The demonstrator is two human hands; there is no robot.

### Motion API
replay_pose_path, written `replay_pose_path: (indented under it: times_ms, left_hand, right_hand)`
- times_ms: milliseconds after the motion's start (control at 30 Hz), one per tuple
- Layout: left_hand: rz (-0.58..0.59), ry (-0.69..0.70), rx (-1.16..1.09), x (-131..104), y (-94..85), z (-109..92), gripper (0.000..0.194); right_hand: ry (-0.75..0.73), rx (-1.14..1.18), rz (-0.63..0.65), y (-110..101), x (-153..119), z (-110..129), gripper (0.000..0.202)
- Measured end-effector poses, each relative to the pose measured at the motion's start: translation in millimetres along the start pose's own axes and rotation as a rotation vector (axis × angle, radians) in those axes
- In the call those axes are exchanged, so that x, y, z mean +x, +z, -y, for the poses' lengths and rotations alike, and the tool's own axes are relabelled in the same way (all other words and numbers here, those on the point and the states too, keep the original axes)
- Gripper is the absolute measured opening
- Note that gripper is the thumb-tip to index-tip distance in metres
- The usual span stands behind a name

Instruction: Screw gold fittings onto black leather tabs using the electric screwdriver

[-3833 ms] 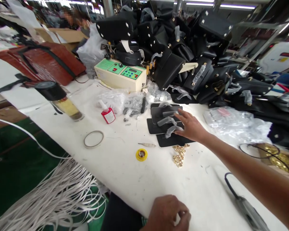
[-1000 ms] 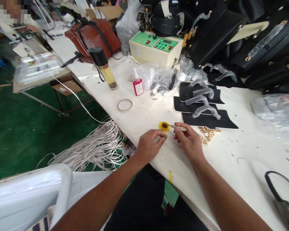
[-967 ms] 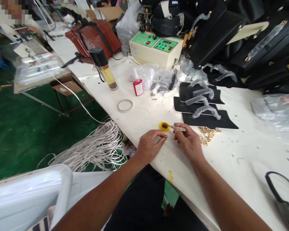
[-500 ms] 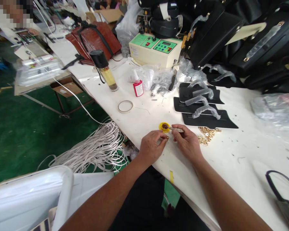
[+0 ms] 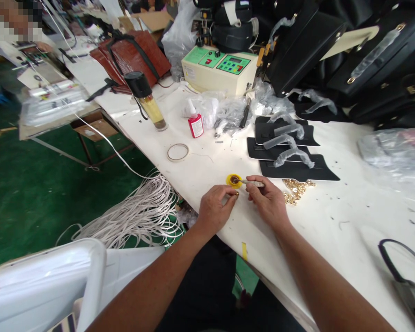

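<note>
The left hand (image 5: 214, 208) pinches a small gold piece (image 5: 237, 194) between thumb and fingertips, at the near side of a yellow dish (image 5: 228, 181). The right hand (image 5: 270, 202) has its fingers closed around a slim pale tool (image 5: 257, 183), its tip at the dish's brown middle. To the right lie loose gold fittings (image 5: 295, 191); farther back are overlapping black panels (image 5: 302, 171), with a red bottle (image 5: 196, 127) to their left and a cream machine (image 5: 217, 79) at the far side.

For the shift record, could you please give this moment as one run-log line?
left hand: pinching small gold piece | right hand: holding thin tool, tip at yellow dish | gold pieces: piled beside black panels
</note>
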State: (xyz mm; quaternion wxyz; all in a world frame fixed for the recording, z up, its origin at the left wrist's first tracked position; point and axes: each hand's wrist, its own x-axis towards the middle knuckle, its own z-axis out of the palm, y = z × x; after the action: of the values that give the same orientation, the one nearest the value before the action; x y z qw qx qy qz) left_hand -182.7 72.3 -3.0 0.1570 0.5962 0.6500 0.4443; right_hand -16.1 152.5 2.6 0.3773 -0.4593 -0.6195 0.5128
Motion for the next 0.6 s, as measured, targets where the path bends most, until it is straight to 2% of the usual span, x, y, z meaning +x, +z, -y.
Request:
replay_pose_path:
  times_ms: [267,433,600]
  left_hand:
    - [-0.109,0.002,0.001,-1.1,0.9,3.3,0.007]
    - [-0.124,0.031,0.004,-1.1,1.9,5.1,0.011]
    - [-0.126,0.0,0.006,-0.4,0.6,3.6,0.012]
  right_hand:
    - [-0.012,0.347,-0.055,-0.4,-3.2,-5.2,0.032]
    - [-0.007,0.402,-0.049,1.1,-4.0,-9.2,0.026]
    - [-0.001,0.394,-0.062,1.0,-3.8,-9.5,0.021]
